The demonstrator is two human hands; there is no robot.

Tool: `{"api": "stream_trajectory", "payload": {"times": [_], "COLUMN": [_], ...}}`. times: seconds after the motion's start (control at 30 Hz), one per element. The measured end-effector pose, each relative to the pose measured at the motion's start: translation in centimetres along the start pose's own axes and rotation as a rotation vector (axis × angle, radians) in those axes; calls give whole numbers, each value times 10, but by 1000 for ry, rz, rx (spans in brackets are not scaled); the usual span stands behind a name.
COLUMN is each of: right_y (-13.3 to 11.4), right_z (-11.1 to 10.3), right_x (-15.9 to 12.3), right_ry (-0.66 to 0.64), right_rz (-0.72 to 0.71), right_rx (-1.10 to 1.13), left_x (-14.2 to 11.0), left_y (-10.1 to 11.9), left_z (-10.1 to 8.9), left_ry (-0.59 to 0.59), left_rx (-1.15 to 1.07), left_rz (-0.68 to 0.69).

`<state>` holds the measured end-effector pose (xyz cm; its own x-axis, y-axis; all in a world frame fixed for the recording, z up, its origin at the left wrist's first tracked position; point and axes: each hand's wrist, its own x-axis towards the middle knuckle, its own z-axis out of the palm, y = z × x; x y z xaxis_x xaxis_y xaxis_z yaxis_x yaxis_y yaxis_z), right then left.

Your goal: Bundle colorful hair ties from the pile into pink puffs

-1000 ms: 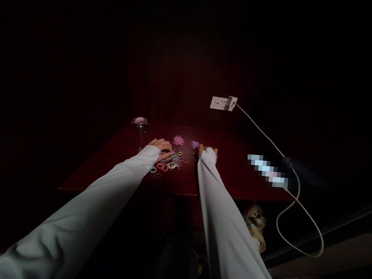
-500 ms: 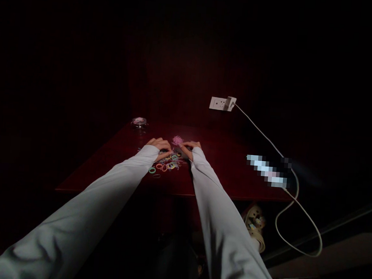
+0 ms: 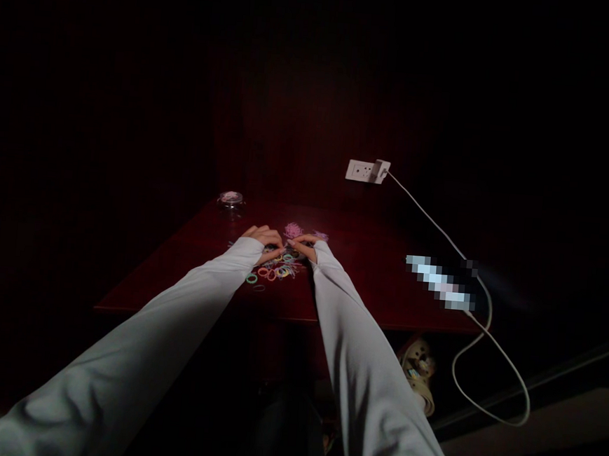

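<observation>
Two-handed, reaching with curled left hand and right hand over mixed hair ties, at six o'clock from the pink pile; cannot tell any grip. Could scatter that pile by brushing right fingers against it.

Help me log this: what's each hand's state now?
Left hand: fingers bent by coloured bands, hold unclear.
Right hand: fingers bent, hold unclear.
</observation>
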<state>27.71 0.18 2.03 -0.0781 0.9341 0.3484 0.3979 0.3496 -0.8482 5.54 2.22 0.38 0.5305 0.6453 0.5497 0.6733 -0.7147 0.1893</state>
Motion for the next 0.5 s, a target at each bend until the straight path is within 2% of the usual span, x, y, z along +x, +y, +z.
{"api": "stream_trajectory", "payload": {"times": [0.17, 0.3, 0.5], "right_y": [2, -1, -7], "right_z": [-1, 0, 2], "right_x": [2, -2, -7], "right_ry": [-72, -86, -77], "right_rz": [36, 1, 68], "right_rx": [120, 153, 169], "left_x": [1, -1, -3], "left_y": [-2, 2, 7], "left_z": [6, -3, -12], "left_ry": [8, -1, -46], "left_rx": [13, 4, -16], "left_rz": [0, 3, 40]}}
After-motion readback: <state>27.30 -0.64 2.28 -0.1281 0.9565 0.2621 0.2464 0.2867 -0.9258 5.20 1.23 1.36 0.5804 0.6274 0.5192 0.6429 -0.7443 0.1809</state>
